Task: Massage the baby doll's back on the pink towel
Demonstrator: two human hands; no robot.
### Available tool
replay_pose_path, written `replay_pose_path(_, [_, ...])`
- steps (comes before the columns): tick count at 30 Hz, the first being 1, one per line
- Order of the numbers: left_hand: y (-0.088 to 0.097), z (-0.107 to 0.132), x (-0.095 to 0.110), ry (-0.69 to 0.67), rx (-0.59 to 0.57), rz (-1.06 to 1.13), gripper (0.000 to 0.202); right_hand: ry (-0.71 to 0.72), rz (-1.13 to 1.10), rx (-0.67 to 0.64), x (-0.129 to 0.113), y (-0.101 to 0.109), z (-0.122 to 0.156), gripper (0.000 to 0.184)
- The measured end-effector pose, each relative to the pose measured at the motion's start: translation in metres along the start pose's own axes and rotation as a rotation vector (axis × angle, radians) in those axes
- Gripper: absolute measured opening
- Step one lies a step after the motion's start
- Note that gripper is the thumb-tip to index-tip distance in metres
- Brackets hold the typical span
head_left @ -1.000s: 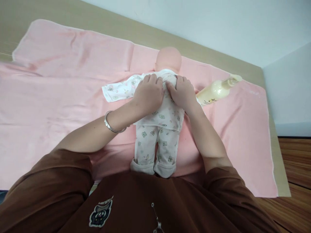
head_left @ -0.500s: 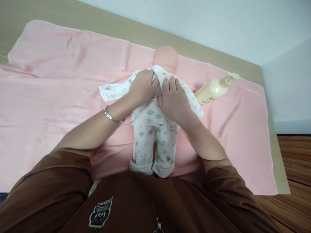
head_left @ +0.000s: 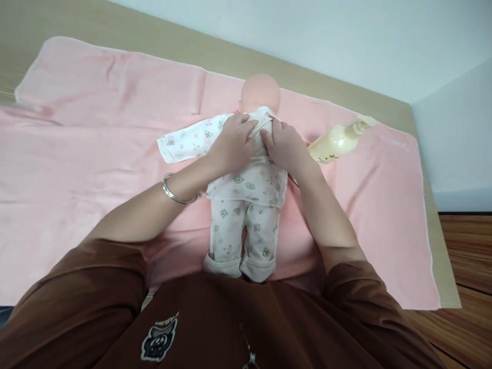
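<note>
A baby doll (head_left: 260, 92) lies on a pink towel (head_left: 96, 154), head away from me, dressed in a white printed top (head_left: 249, 182) and matching trousers (head_left: 242, 230). My left hand (head_left: 232, 143), with a silver bangle at the wrist, rests on the doll's upper chest with its fingers curled into the top's fabric near the collar. Right beside it my right hand (head_left: 286, 146) pinches the same fabric, fingers bent. One empty sleeve (head_left: 184, 143) of the top lies spread out to the left.
A cream lotion bottle (head_left: 338, 141) lies on the towel just right of the doll. The towel covers a light wooden surface (head_left: 154, 36) against a white wall. Wooden floor (head_left: 469, 256) shows at the right. My brown sleeves fill the foreground.
My right hand has moved from lying flat on the doll's belly up to the collar, beside the left hand. Both hands now gather the fabric at the chest.
</note>
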State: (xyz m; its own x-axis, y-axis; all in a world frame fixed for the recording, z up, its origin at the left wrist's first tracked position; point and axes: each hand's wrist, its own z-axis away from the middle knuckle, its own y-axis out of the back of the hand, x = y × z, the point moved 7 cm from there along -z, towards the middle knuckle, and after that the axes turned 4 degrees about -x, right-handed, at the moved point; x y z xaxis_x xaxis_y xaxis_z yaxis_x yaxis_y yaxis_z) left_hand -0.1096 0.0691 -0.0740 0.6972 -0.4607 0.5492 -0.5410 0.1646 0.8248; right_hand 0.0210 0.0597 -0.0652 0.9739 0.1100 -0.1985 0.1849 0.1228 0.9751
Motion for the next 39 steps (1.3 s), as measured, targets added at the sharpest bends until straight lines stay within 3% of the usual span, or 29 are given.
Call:
replay_pose_path(6, [-0.001, -0.021, -0.026, 0.035, 0.042, 0.019, 0.033, 0.037, 0.085, 0.061, -0.039, -0.007, 0.034, 0.066])
replay_pose_path(10, [-0.012, -0.015, -0.032, 0.045, 0.124, -0.022, 0.037, 0.038, 0.031, 0.115, -0.045, -0.007, 0.034, 0.059])
replay_pose_path(14, [-0.011, 0.004, -0.014, 0.059, 0.125, -0.047, 0.049, 0.006, -0.036, 0.135, -0.020, -0.003, 0.010, 0.049])
replay_pose_path(17, [-0.008, 0.015, 0.009, 0.023, -0.036, -0.102, 0.057, -0.028, -0.044, 0.123, -0.001, -0.007, -0.005, 0.052])
replay_pose_path(19, [-0.005, 0.017, 0.020, -0.030, -0.102, -0.118, 0.054, -0.013, -0.017, 0.121, 0.003, -0.011, -0.010, 0.058])
replay_pose_path(21, [0.001, 0.016, 0.021, -0.059, -0.089, -0.115, 0.045, -0.003, 0.011, 0.114, 0.003, -0.015, -0.010, 0.061])
replay_pose_path(27, [0.001, -0.002, 0.002, -0.063, -0.028, -0.080, 0.031, 0.021, 0.041, 0.074, -0.004, -0.012, 0.001, 0.064])
replay_pose_path(33, [-0.006, -0.018, -0.024, 0.033, 0.013, -0.045, 0.035, 0.011, 0.093, 0.019, -0.032, -0.010, 0.033, 0.069])
replay_pose_path(39, [-0.012, -0.014, -0.024, 0.054, 0.105, -0.119, 0.046, 0.025, 0.044, -0.015, -0.032, -0.002, 0.028, 0.063])
